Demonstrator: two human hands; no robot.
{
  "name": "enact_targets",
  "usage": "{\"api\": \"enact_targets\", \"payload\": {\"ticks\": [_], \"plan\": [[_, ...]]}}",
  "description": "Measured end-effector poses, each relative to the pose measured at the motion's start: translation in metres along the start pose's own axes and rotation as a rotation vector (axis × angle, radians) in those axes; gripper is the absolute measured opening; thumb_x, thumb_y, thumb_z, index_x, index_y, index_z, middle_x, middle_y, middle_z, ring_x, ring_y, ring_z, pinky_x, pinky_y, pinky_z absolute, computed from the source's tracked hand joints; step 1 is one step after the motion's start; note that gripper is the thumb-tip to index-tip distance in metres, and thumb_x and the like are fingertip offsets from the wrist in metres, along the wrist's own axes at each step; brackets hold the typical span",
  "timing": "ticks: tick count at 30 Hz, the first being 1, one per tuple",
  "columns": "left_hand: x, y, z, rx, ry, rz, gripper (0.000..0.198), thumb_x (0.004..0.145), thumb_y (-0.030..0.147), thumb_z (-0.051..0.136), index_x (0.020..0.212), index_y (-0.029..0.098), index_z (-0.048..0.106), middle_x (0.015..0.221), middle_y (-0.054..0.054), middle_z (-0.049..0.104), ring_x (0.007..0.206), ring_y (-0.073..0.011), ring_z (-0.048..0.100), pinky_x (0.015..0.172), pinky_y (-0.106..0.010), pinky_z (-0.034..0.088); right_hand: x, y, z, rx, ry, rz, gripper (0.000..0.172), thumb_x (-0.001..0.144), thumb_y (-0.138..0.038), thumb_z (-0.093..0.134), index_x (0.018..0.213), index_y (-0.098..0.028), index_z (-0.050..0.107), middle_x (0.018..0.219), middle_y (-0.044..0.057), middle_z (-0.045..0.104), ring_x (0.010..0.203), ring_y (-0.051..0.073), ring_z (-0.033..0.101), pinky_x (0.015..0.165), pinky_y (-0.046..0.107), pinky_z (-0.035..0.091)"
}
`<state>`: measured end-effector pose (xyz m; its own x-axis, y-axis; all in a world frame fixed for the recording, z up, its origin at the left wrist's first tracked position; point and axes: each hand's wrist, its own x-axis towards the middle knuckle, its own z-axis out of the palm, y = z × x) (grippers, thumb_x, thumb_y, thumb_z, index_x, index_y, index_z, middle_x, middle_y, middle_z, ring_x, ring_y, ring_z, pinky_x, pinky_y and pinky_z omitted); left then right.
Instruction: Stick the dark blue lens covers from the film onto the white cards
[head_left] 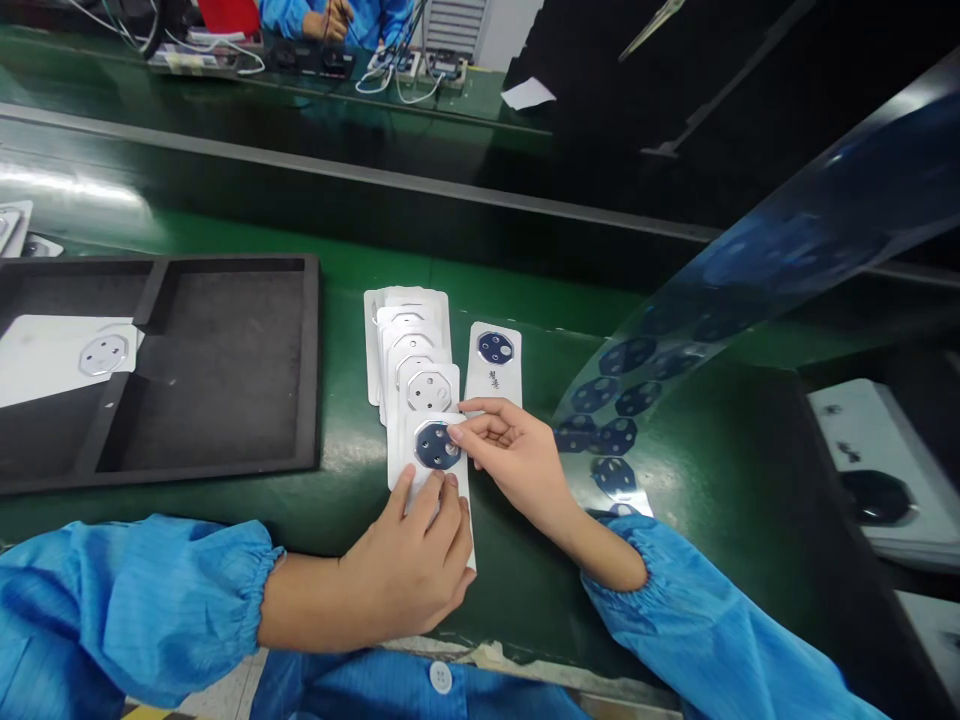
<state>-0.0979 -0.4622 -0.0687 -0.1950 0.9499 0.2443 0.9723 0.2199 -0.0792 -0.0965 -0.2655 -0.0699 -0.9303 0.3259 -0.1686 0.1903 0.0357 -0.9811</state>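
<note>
Left hand (pixel 401 575) has fingertips (pixel 435 492) down on the top card (pixel 431 500), at the lower edge of the dark lens cover (pixel 437 445). Right hand (pixel 517 460) has fingers (pixel 487 428) curled, tips at the cover's right edge. Can't tell if either hand is gripping. Top card sits at the end of an overlapping card row (pixel 409 345) on the green bench (pixel 345 265). Printed card (pixel 495 360) just beside. Film strip (pixel 619 415) right of right hand. Foam tray (pixel 311 360) on left, white card (pixel 64 358) in it.
</note>
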Motion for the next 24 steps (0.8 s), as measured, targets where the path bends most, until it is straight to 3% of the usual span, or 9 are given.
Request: {"api": "enact_targets", "payload": {"ticks": [6, 24], "plan": [[-0.0005, 0.0004, -0.0001, -0.003, 0.014, -0.004, 0.052, 0.103, 0.042, 0.043, 0.129, 0.001, 0.063, 0.131, -0.025, 0.064, 0.124, -0.0407, 0.057, 0.106, -0.060, 0.038, 0.0018, 0.0030, -0.0017, -0.005, -0.002, 0.002, 0.040, 0.076, -0.047, 0.086, 0.101, -0.021, 0.071, 0.073, 0.002, 0.073, 0.059, 0.016, 0.062, 0.056, 0.031, 0.053], [0.0003, 0.0001, 0.0002, -0.018, 0.002, -0.004, 0.052, 0.104, 0.041, 0.041, 0.130, 0.000, 0.062, 0.132, -0.026, 0.063, 0.125, -0.0416, 0.056, 0.107, -0.061, 0.037, 0.0035, 0.0007, -0.0015, -0.024, -0.007, 0.033, 0.038, 0.075, -0.045, 0.087, 0.099, -0.021, 0.071, 0.073, 0.001, 0.073, 0.057, 0.015, 0.063, 0.060, 0.031, 0.055]]}}
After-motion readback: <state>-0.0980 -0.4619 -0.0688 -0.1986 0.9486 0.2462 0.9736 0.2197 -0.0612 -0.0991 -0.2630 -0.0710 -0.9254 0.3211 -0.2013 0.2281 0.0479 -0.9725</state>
